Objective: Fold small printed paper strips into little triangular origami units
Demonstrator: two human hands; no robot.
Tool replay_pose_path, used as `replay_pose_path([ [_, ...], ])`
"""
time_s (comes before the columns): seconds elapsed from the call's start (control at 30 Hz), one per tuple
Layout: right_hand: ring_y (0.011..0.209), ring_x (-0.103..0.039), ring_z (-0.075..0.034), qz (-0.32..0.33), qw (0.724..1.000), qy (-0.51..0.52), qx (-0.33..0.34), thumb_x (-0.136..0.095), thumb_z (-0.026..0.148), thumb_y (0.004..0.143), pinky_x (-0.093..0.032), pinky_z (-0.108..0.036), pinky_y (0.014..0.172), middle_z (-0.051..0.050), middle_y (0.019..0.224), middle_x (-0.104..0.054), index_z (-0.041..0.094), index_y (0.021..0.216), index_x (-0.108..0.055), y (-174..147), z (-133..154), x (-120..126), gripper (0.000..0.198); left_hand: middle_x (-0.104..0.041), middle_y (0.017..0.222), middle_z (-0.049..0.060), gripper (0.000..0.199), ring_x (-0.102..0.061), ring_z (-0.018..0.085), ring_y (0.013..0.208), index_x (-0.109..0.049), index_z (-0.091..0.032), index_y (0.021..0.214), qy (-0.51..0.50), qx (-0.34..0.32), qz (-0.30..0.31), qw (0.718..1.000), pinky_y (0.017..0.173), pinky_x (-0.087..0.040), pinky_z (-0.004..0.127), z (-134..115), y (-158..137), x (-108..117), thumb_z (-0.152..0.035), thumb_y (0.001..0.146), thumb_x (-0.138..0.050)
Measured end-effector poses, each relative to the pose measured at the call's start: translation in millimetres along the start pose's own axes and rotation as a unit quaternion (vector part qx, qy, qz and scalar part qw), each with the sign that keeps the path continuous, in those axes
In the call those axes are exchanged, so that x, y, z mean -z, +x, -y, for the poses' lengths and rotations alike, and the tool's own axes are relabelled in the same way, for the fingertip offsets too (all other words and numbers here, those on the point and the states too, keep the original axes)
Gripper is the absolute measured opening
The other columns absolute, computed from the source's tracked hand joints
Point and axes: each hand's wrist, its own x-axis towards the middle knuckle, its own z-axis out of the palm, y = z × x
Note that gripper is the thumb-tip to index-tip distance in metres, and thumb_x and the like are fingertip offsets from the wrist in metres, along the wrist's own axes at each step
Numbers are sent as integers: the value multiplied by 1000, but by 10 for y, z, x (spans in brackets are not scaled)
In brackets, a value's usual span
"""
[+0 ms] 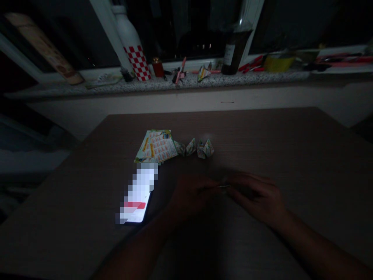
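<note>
Over the table, my left hand (194, 192) and my right hand (258, 194) meet, their fingers closed on a small folded piece of paper (224, 186). Only its thin pale edge shows; fingers and dim light hide the rest. Beyond my hands stand several small folded paper shapes, one of them a pointed shape (191, 146). To their left lies an overlapping pile of printed paper sheets (163, 147). A lit phone (135, 216) rests left of my left forearm, its screen partly blurred out.
The wooden table (291, 147) reaches a wall below a granite windowsill (175, 85). On the sill are a white bottle with red checks (136, 58), a dark bottle (231, 54), a small jar (158, 68), another folded paper shape (203, 72) and a long tube (46, 46).
</note>
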Motion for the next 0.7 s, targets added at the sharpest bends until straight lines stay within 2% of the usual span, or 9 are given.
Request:
replay_pose_path([
  [0.2,65,-69,-15,29,998,64,-4,-66,12,81,-55,-24,59,-4,74,-72,18,88,-70,7,13,4,10,-73,69,2,10,-65,12,61,-75,-17,78,-76,41,2,996,55,-44,20,-25,-2,-23,-24,79,-69],
  [0.33,60,-62,-12,72,996,44,7,-61,14,85,-49,-22,54,-2,68,-66,17,84,-65,10,10,17,6,-72,66,3,13,-62,12,58,-75,-15,74,-105,87,26,990,53,-43,20,-80,5,-25,-26,78,-69],
  [0.5,46,-43,-9,118,992,-32,39,-50,17,90,-32,-24,44,3,52,-45,18,63,-54,9,31,15,27,-70,63,2,16,-60,11,56,-73,-14,67,-153,135,58,977,52,-41,19,-124,15,-59,-26,77,-69],
  [0.6,43,-38,-8,111,993,-28,40,-49,16,90,-28,-24,44,4,49,-40,18,59,-50,7,82,12,31,-69,62,2,16,-60,10,56,-72,-13,67,-208,161,72,962,52,-42,18,-119,11,-84,-27,75,-72],
  [0.7,41,-39,-7,105,994,2,10,-49,17,91,-29,-22,43,5,48,-40,18,59,-50,9,107,8,32,-69,62,2,18,-61,11,57,-71,-13,66,-253,190,80,945,53,-43,19,-104,5,-99,-29,72,-73],
])
